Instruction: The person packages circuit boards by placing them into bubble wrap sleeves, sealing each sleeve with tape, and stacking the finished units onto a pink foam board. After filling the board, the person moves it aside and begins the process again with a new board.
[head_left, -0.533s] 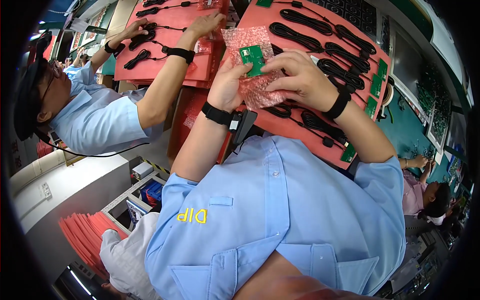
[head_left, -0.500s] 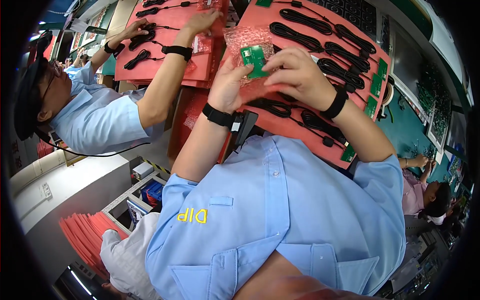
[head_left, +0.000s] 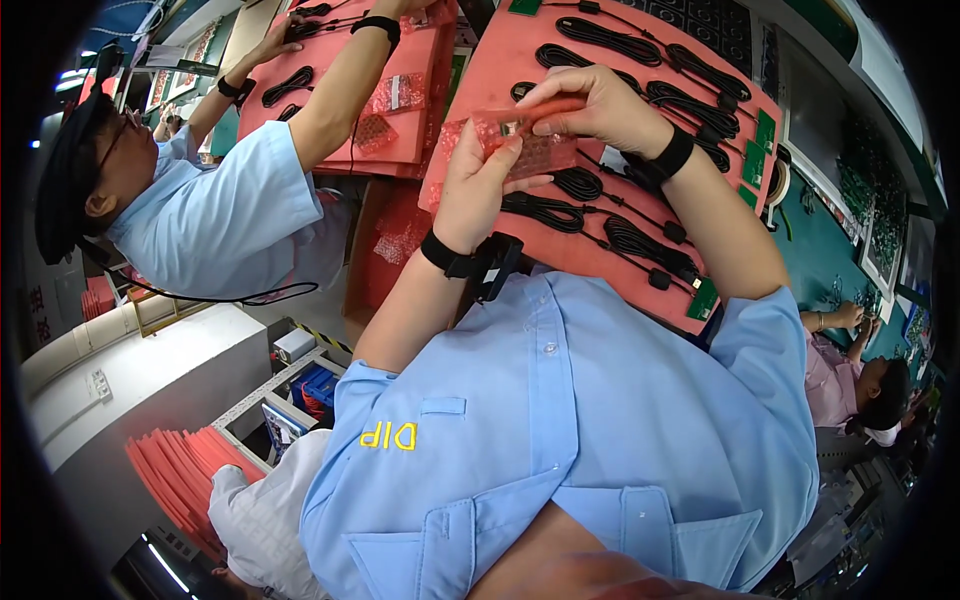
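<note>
upper left: co-worker in blue shirt [head_left: 215, 215] | lower left: stack of pink sheets [head_left: 175, 480] | upper right: black cables [head_left: 640, 240] on pink mat [head_left: 500, 60]

Two hands at 12 o'clock, left hand [head_left: 478, 178] and right hand [head_left: 590, 105], sharing one pink bubble-wrap bag [head_left: 530, 148]. Two black wristbands [head_left: 672, 155] on them. Two more pink bubble-wrap bags [head_left: 398, 93] at 11 o'clock. Roughly ten black coiled cables [head_left: 640, 240] on red foam tray [head_left: 610, 270], exact count unclear. Three green circuit boards [head_left: 765, 132] along tray's right edge. Two co-workers: one [head_left: 200, 200] at 10 o'clock, one [head_left: 850, 375] at 3 o'clock.
</note>
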